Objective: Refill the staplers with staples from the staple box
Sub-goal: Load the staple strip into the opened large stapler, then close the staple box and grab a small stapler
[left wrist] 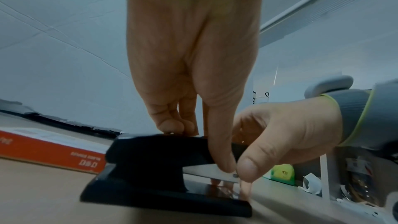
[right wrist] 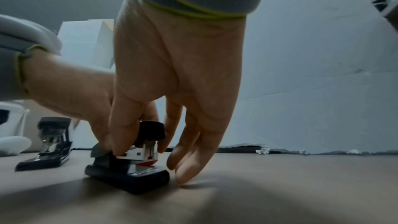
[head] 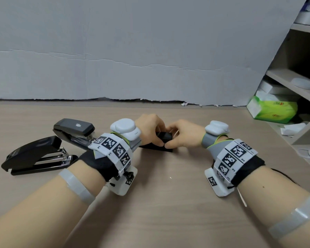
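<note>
A small black stapler (head: 166, 137) stands at the middle of the table (head: 159, 203), mostly covered by both hands. My left hand (head: 155, 138) grips its black top from the left, with fingers over the back (left wrist: 155, 157) and the thumb on the near side. My right hand (head: 170, 141) pinches its front end between thumb (left wrist: 247, 166) and forefinger. That pinch sits at the metal magazine (right wrist: 143, 152), and my other right fingers (right wrist: 185, 169) reach down to the table. An orange staple box (left wrist: 49, 149) lies beyond the stapler and is hidden in the head view.
Two larger black staplers lie to the left with their tops raised, one further back (head: 73, 130) and one nearer (head: 38, 156). A grey board (head: 132, 59) stands along the table's back edge. A shelf unit at the right holds a green tissue pack (head: 274, 111).
</note>
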{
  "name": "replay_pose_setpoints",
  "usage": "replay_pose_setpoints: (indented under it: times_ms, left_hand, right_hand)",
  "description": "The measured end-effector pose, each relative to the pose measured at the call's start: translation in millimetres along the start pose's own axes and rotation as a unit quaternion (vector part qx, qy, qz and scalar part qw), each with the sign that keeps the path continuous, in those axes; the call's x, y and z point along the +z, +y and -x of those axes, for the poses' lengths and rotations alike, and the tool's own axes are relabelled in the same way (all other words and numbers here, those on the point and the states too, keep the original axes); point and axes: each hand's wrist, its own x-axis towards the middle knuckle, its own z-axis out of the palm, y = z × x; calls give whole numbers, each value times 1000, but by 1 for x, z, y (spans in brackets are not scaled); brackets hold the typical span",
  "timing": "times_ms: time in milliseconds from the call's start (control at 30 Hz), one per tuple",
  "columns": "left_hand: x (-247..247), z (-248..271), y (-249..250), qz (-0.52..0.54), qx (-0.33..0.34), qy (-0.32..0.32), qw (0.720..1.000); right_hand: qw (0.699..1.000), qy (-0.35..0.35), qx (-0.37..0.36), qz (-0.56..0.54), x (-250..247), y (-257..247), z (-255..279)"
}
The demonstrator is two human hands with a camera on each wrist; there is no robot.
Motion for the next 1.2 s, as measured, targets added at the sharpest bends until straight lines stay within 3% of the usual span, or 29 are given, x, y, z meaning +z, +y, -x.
replay_pose_setpoints:
  times_ms: [167,300,567,800,1000,1100,1200]
  left_hand:
    - [-15,5,-2,49,11,-2,999]
    - [-31,11,-11,85,1,38,996]
    - [-78,30,-49,28,-123,149,981]
    - [-82,56,-76,-35,-265,48,962]
    - [-66,65,-75,-124,-269,-28,955]
    - [-66,67,-72,-142,-263,-29,954]
    - [-67,73,-74,-153,-254,-30,955]
  right_hand:
    - [995,13,0,97,8,-15,1]
    - [989,34,29,144,16,-23,4]
    - [970,63,153,180,16,-15,18]
    - [956,92,279,10,-2,2,40]
    - [947,122,297,-23,2,4,44]
    - [940,145,300,74,0,5,46]
    - [917,248,275,147,0,-1,46]
